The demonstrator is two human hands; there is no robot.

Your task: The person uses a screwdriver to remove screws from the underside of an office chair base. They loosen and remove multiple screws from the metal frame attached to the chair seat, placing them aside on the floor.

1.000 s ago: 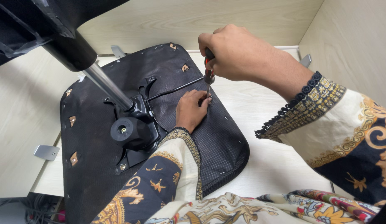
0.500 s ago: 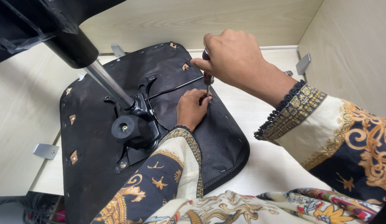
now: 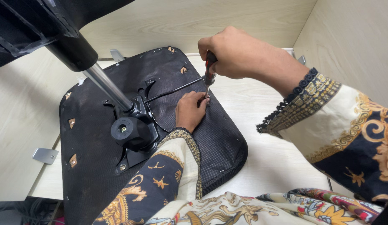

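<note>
we see the right hand (image 3: 231, 52) clenched around the red and black screwdriver (image 3: 209, 71), held upright over the right edge of the black seat underside (image 3: 98, 137). the left hand (image 3: 190, 109) lies flat on the seat, its fingers (image 3: 201, 100) curled at the screwdriver tip. the seat rests on the light wooden worktop (image 3: 269, 154), near its back edge.

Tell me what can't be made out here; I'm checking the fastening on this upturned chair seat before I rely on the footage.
Head view only:
- Screwdriver tip and any screw: hidden behind the left hand fingers.
- Screwdriver handle: mostly wrapped by the right hand.
- Chair base above the gas lift column: cut off by the top edge.
- Seat underside near corner: covered by the patterned sleeve and cut by the bottom edge.
</note>
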